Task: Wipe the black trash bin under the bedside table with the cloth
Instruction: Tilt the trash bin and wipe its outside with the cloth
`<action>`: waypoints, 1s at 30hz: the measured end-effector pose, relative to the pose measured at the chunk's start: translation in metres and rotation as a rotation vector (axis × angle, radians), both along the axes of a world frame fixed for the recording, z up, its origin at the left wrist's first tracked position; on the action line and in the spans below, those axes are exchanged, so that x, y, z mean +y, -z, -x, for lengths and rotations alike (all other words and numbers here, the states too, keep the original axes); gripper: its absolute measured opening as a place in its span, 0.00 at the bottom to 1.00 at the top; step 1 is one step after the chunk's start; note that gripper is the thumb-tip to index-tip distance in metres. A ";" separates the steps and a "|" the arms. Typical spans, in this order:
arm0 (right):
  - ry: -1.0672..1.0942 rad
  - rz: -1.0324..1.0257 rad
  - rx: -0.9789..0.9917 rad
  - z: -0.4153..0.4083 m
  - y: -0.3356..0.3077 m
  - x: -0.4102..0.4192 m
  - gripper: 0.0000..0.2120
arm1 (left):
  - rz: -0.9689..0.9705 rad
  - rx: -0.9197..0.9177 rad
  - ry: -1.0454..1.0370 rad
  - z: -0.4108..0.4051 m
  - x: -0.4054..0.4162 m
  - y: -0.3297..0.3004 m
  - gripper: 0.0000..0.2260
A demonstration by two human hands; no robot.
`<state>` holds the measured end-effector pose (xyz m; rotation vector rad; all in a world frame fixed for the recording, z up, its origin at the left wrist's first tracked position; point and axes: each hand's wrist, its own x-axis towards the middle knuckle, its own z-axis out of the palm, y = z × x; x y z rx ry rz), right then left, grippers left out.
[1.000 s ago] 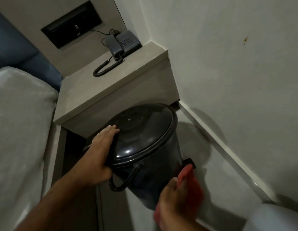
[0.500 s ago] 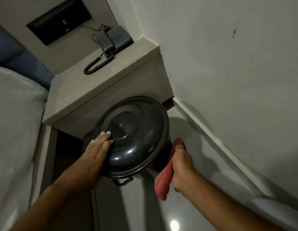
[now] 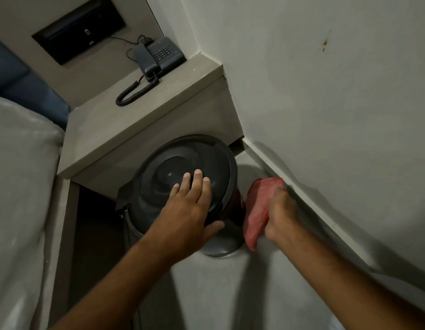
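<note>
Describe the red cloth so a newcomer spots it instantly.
Find the grey bedside table in the corner. The round black lidded trash bin stands on the floor before it. Against the bin's right side, bunched in the right hand, is the pinkish-red cloth, the only red thing there.

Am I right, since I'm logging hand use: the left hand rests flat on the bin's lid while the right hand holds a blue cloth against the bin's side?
Not quite: the cloth is red, not blue, as the head view shows. The left hand does rest flat on the bin's lid, and the right hand holds the cloth against the bin's side.
</note>
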<state>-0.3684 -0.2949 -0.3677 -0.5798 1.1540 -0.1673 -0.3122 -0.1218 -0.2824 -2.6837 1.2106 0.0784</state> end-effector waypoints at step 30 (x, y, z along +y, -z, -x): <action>-0.150 0.002 -0.047 0.003 -0.001 -0.011 0.27 | 0.086 0.261 -0.001 -0.026 0.092 -0.026 0.57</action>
